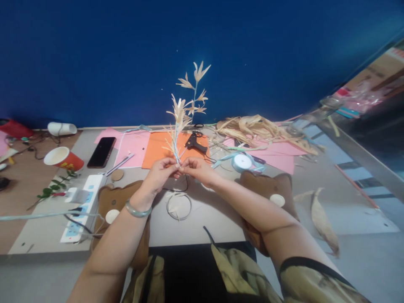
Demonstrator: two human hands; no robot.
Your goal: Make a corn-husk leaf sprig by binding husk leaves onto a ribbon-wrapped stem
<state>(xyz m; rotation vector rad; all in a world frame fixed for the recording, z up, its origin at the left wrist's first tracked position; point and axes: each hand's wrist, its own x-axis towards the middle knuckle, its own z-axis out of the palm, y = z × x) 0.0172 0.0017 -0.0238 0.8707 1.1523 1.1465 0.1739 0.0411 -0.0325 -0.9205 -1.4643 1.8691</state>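
A tall sprig of pale dried-leaf blades [186, 105] on a thin blue-wrapped stem stands upright above the table. My left hand [160, 172] pinches the stem's lower end, fingers closed; a green bangle sits on that wrist. My right hand [197, 167] meets it from the right, its fingers also pinched on the stem base. A black glue gun [195, 142] lies on orange paper [158, 155] just behind my hands. A wire ring [179, 206] rests on the table below them.
A heap of dried husk strips [261, 128] lies on pink paper at the back right, a blue ribbon roll [242, 162] in front. On the left are a phone [101, 152], red cup [63, 158], power strip [83, 206] and green sprig [55, 187]. Brown bear-shaped cushions [116, 200] flank my arms.
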